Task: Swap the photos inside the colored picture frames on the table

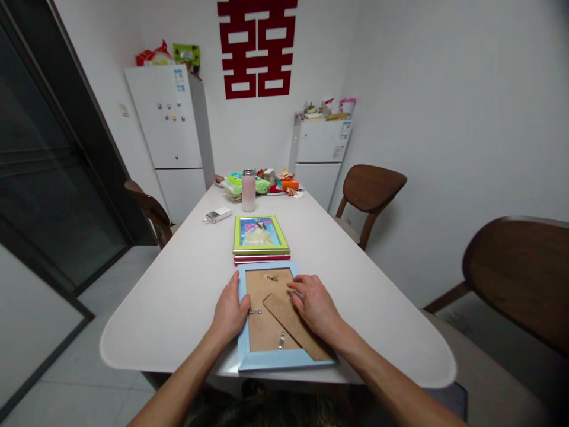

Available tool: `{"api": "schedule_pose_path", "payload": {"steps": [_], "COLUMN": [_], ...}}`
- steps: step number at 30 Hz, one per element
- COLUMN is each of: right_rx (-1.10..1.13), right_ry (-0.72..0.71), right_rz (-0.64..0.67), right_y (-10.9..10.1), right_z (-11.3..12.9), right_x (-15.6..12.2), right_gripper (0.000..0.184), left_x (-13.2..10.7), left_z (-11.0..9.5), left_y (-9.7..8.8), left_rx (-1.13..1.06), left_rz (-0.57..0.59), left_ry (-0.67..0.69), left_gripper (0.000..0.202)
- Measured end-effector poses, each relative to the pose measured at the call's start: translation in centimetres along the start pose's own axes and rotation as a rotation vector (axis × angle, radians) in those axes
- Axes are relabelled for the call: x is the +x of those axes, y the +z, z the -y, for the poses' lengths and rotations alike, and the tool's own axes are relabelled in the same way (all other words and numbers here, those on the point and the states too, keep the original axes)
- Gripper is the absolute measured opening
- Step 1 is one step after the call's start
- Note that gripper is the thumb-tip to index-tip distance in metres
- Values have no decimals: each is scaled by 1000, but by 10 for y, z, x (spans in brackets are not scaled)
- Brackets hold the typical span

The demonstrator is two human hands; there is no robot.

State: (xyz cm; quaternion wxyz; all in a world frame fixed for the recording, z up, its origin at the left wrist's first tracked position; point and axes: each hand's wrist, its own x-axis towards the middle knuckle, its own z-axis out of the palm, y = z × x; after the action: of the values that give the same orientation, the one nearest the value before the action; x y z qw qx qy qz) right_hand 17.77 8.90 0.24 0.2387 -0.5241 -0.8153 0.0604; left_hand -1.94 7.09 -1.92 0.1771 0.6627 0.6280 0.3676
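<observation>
A light blue picture frame [275, 359] lies face down at the near edge of the table, its brown backing board [262, 338] upward. A brown stand leg [287, 320] slants across the board. Metal clips show at the top [272, 278], left [255, 312] and bottom [281, 340]. My left hand [230, 309] grips the frame's left side, thumb on top and fingers along the outer edge. On the right side, the bent thumb and forefinger of my right hand [316, 305] are at another small metal clip, mostly covered by the fingers.
Just beyond lies a stack of frames, a green picture frame [262, 251] over red ones. Farther back are a pink bottle [248, 193], a small white-and-grey device [218, 214] and a pile of packets [262, 186]. Chairs [373, 187] stand along both sides of the white table [178, 308].
</observation>
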Motion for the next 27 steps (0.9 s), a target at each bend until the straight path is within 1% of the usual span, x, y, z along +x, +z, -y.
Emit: {"api": "schedule_pose_path", "payload": {"steps": [3,5,7,9,12,15,17,20,21,22,24,26,27], "right_rx": [120,143,120,81,44,43,65,155,188,218,255,272,271], "right_ry": [-133,-194,-200,-175,-134,-118,-120,-81,-79,-96,-182,-268,-294], "right_rz": [85,143,170,177,146,121,114,89,102,137,258,376,410], "right_y": [5,10,16,21,29,35,33,21,14,7,-8,-19,-22], "right_z": [26,42,54,61,65,63,56,38,31,25,15,12,13], "right_x": [-1,0,2,4,8,12,14,13,10,7,-1,-10,-14], "right_gripper": [20,16,14,14,14,14,14,19,20,21,21,21,22], "left_x": [-13,-20,-25,-28,-28,-29,-29,-31,-31,-31,-32,-32,-32], "left_z": [1,2,2,2,1,0,0,0,0,-1,-2,-3,-3], "left_y": [-4,-3,-1,1,3,2,2,1,0,0,-1,-1,-1], "left_rx": [-27,-38,-39,-37,-33,-32,-31,-26,-26,-25,-28,-34,-38], "left_rz": [10,19,21,20,19,16,13,8,7,6,6,6,5], "left_ry": [3,5,8,14,23,26,26,21,18,16,10,6,3], "left_gripper": [56,57,59,59,58,58,59,61,61,61,60,60,60]}}
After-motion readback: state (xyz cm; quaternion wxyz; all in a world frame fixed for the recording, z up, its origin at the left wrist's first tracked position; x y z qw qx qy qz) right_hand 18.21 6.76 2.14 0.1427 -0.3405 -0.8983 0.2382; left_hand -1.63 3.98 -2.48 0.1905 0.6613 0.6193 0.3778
